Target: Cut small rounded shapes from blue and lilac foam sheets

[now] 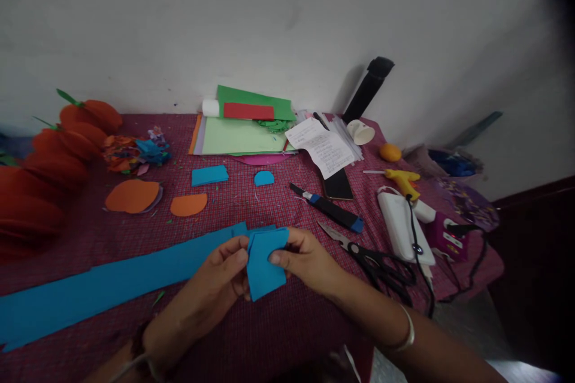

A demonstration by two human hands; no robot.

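The left hand and right hand were nearly closed, each pinching one side of the blue paper between thumb and fingers. The paper was held up at the right end of the strip, on its near side. Its layers could have slid out of line if either pinch had slackened, and too hard a squeeze might have creased them. It looked small, flat, plain and angular, seemingly folded or stacked, with edges slightly parted at upper left.
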